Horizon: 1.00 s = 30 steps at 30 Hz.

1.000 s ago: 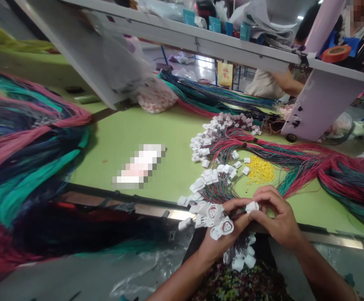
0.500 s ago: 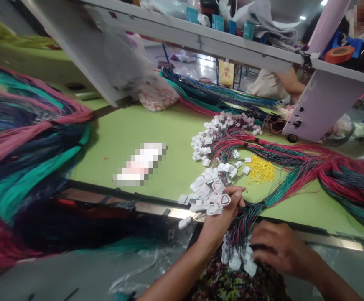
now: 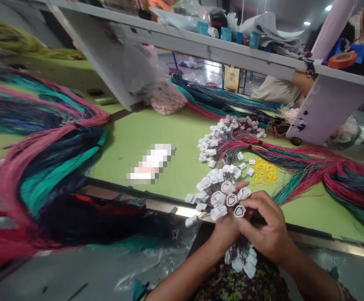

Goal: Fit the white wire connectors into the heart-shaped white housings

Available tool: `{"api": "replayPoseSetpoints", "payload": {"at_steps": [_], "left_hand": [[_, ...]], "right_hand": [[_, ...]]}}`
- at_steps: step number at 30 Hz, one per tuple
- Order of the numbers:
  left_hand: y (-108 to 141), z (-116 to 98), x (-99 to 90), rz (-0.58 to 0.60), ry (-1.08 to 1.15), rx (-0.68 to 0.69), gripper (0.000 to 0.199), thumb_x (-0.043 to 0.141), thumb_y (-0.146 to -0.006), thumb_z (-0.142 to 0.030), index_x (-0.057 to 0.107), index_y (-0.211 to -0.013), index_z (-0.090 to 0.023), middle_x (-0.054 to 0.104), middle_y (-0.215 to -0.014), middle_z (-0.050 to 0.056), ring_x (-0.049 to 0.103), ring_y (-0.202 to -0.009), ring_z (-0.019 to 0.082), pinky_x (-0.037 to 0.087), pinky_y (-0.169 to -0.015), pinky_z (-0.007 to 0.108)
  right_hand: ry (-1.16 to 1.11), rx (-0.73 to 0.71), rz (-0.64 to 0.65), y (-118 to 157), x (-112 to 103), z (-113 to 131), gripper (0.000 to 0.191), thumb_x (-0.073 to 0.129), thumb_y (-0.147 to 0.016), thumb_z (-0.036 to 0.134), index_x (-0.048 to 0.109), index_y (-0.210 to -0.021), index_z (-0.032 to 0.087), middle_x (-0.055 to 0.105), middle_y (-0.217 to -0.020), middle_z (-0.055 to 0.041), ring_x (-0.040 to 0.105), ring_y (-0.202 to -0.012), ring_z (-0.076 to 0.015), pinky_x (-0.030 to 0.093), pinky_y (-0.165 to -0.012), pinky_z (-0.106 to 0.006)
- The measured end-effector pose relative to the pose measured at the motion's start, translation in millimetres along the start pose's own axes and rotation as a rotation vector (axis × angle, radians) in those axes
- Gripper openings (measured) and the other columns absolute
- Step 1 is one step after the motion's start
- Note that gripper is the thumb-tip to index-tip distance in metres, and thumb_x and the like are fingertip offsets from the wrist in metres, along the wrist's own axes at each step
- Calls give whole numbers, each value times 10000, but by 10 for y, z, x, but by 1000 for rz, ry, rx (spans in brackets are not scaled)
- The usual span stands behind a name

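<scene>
My left hand is closed around the wires of a bunch of white connectors, whose round ends face up near the table's front edge. Beside it my right hand has its thumb and forefinger at a white connector on the bunch's right side. More white connectors hang on red and dark wires below my hands. Behind the bunch lie further connectors on red and green wires. A pile of small yellow pieces sits just beyond my right hand.
Thick pink, green and dark wire bundles hang over the left side. A white shelf spans the back of the green table, with a bag of small parts beneath. A person's arm shows behind.
My right hand has moved up from the hanging connectors to the bunch at my left hand. The whole view has shifted slightly, with things now a little further right.
</scene>
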<state>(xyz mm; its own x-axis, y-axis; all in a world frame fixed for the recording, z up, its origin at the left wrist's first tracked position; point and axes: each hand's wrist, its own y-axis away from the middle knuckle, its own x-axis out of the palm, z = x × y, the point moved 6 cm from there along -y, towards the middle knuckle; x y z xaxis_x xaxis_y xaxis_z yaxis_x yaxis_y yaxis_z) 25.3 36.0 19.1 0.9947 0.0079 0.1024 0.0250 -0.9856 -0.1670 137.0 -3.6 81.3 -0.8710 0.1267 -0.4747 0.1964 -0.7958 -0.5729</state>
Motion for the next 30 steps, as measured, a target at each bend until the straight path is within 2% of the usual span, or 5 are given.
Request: {"api": "replayPoseSetpoints", "payload": {"at_steps": [4,7,17,23,30], "left_hand": [[33,-24,14,73,51,-5,247,761,-741,-239,616,-940,-218,637,-765,-5,609,-634,171,518,-602,280],[79,-141,-30,33,-61,235,135,730,-782,-199,627,-869,-213,637,-809,14,622,-695,168,518,-646,280],[287,-97,-14,77,-345,546,231,684,-808,-134,726,-1002,-251,794,-873,53,740,-766,213,590,-691,312],[190,29,-156,8,-169,27,197,741,-789,-231,743,-987,-222,785,-835,51,721,-711,205,589,-666,318],[123,230,-160,-44,245,-275,228,774,-794,-302,684,-971,-192,716,-640,-17,641,-573,136,525,-595,259]], "right_hand": [[-72,208,-145,66,-108,-221,101,721,-822,184,633,-848,225,583,-803,7,532,-656,-139,475,-604,-262],[-73,291,-204,117,-128,-348,144,711,-826,203,586,-757,220,537,-722,28,488,-615,-127,429,-572,-245],[26,331,-33,219,-128,-462,186,718,-821,222,582,-694,210,532,-696,34,499,-615,-126,413,-597,-249],[-152,387,197,80,-121,-784,195,613,-952,323,699,-830,197,614,-758,-6,578,-684,-152,464,-623,-259],[309,183,363,-105,-54,-1115,150,595,-916,110,704,-931,212,649,-882,-37,606,-823,-188,471,-754,-303]]}}
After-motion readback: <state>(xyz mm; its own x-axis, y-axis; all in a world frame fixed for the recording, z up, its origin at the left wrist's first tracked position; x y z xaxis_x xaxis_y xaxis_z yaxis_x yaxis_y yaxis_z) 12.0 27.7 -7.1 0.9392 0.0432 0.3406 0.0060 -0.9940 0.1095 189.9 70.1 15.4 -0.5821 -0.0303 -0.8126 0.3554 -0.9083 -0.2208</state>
